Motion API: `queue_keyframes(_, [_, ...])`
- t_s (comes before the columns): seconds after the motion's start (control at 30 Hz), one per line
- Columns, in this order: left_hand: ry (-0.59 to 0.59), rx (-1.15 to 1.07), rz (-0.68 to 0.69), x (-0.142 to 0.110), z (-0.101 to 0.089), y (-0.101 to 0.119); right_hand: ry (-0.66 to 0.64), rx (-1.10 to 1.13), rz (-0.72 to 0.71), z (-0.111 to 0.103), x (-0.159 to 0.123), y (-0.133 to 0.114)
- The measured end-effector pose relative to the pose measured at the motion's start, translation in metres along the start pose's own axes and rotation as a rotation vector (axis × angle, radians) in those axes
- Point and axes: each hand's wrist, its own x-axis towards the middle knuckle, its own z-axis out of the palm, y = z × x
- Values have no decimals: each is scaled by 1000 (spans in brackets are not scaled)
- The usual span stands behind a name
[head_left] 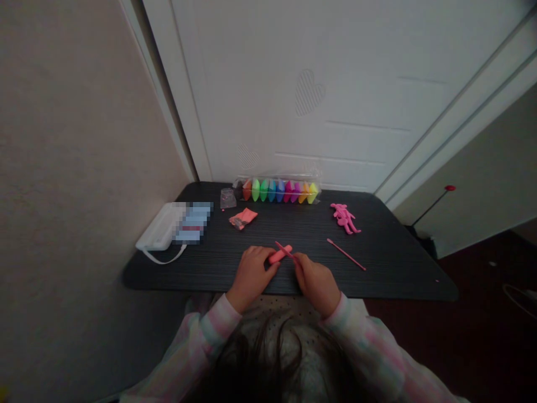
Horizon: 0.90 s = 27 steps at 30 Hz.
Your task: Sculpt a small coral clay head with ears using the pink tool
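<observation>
A short, thick roll of coral-pink modelling clay (276,257) lies on the dark table in front of me. My left hand (253,274) is closed on its left end, thumb and fingers pinching it. In my right hand (316,282) is a thin pink modelling tool (282,248), gripped near its lower end. Its blade lies across the clay roll at an angle; whether it cuts into the clay I cannot tell. To the right of that hand rests a second slim pink tool (346,254). Beyond my left hand is an opened coral clay packet (243,218).
Along the back sits a clear pack of several coloured clay packets (280,191), beside a small clear cup (227,198). Pink figure-shaped pieces (344,218) lie at the right. A white device with a cable (161,226) occupies the left. The table (394,268) meets a white door (260,73).
</observation>
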Motion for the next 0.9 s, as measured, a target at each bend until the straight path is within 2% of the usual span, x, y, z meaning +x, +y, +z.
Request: queue_keyframes(0.9, [14,19,16,0,2,-2,14,22,-64,1,-2,0])
